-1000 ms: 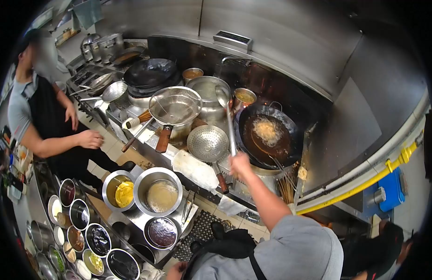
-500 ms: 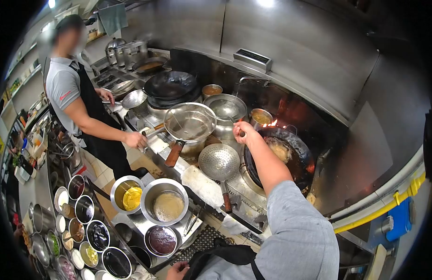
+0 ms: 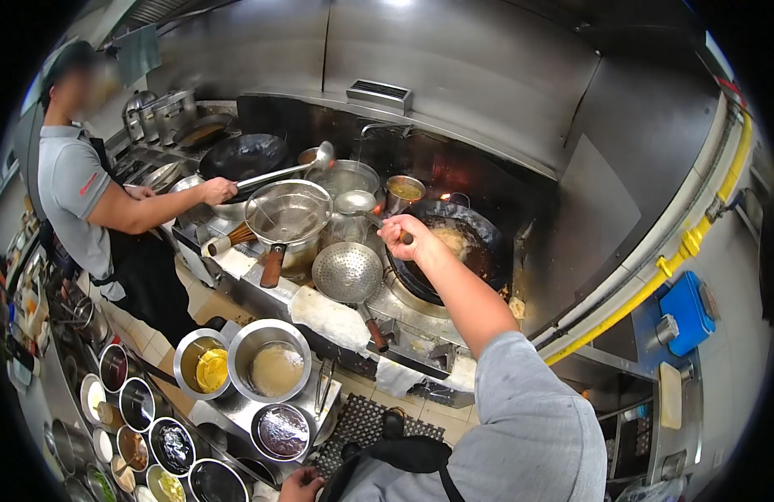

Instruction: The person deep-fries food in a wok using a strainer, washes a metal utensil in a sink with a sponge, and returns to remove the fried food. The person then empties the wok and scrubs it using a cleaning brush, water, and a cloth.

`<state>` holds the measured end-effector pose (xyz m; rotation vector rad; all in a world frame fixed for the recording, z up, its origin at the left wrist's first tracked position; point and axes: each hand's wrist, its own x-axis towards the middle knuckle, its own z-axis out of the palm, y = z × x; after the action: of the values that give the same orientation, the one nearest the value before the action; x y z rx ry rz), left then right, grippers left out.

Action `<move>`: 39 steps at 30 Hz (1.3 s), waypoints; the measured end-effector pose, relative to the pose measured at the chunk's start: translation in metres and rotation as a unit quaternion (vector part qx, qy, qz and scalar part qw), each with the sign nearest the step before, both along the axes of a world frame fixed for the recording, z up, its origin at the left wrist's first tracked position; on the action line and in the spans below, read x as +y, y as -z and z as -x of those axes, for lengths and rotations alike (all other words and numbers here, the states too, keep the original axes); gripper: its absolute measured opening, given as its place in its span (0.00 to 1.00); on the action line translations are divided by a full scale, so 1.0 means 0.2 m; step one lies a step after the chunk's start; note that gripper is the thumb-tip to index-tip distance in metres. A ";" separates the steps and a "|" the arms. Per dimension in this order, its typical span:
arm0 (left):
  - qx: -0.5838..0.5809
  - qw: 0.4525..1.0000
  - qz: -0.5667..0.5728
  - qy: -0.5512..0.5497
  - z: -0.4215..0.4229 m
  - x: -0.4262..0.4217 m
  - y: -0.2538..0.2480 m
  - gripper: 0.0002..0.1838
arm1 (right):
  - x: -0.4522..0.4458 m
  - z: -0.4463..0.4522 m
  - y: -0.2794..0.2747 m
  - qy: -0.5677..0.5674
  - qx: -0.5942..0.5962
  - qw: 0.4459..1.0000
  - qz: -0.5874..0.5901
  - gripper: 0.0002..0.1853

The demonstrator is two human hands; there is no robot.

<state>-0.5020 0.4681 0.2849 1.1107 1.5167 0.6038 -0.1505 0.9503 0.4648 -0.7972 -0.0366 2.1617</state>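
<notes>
My right hand point(image 3: 403, 237) is closed round the handle of a ladle; the metal bowl of the ladle point(image 3: 355, 202) hangs over the pots left of the wok. Below my forearm, the black wok point(image 3: 487, 251) sits on the burner with pale food point(image 3: 450, 243) and liquid in it. Near my hand stand a small pot of yellowish liquid point(image 3: 405, 189) and a perforated skimmer point(image 3: 347, 272). At the bottom edge my left hand point(image 3: 301, 485) is beside the black apron point(image 3: 387, 468), partly cut off; its grip cannot be made out.
At the left, a co-worker point(image 3: 86, 184) holds a long ladle point(image 3: 278, 174) toward the stove. A strainer point(image 3: 288, 209) rests on a pot. Pots of yellow point(image 3: 201, 363) and beige liquid point(image 3: 270, 360) stand below the stove, beside several sauce containers point(image 3: 171, 445). Flames show behind the wok.
My view has turned right. My right hand has drawn back slightly from the stove pots, and its ladle bowl shows more clearly. The co-worker has raised a ladle over the stove.
</notes>
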 end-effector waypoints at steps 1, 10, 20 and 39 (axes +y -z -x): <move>-0.037 0.999 0.005 -0.024 0.02 -0.01 0.01 0.13 | -0.05 -0.01 0.01 0.002 0.003 1.000 0.002 0.15; 0.012 0.999 0.045 -0.021 -0.12 0.07 -0.12 0.19 | -0.51 -0.13 0.05 -0.045 -0.053 0.998 0.001 0.06; -0.012 1.000 0.020 -0.003 -0.27 0.23 -0.15 0.22 | -1.09 -0.39 0.08 -0.082 0.003 0.996 0.023 0.09; 0.074 0.979 0.006 0.189 -0.48 0.61 -0.13 0.19 | -2.25 -1.01 -0.50 0.126 -0.042 0.989 0.065 0.14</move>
<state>-0.4063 0.5907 0.3110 1.4155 1.3807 0.2540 0.0511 0.4996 0.5656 -0.9147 0.1551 1.9060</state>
